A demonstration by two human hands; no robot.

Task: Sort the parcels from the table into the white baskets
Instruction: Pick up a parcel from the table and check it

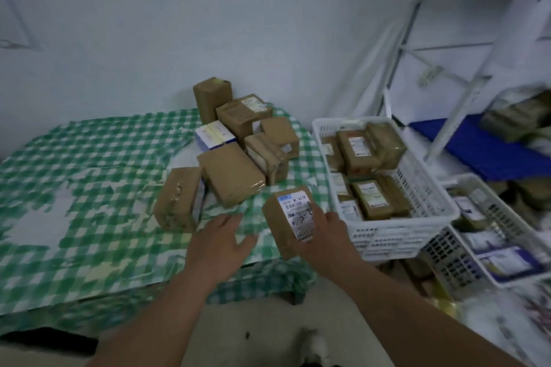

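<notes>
Both forearms reached in from the near edge toward the checked table. Over the cloth the left hand (pixel 222 237) hovered with fingers spread and relaxed, gripping nothing. Its partner, the right hand (pixel 323 235), grasped a small brown cardboard parcel (pixel 283 223), fingers wrapped around its right side, with the white shipping label (pixel 298 216) turned up toward the camera, probably so the printed code and handwritten mark could be read before choosing a basket. That parcel sat at the table's near right corner, just beside the near white basket (pixel 387 235).

Farther back, a loose cluster of parcels (pixel 238 143) waited on the green-and-white checked tablecloth (pixel 74 188), a thin, glossy-looking sheet worn to white in patches. Most were boxy cardboard bound in shiny clear tape; 1 was a white-and-blue carton (pixel 214 135).

The near basket was rigid slotted plastic, already holding several labelled brown parcels laid flat. A second white basket (pixel 507 235) stood lower on the right, with blurred packets inside.
</notes>
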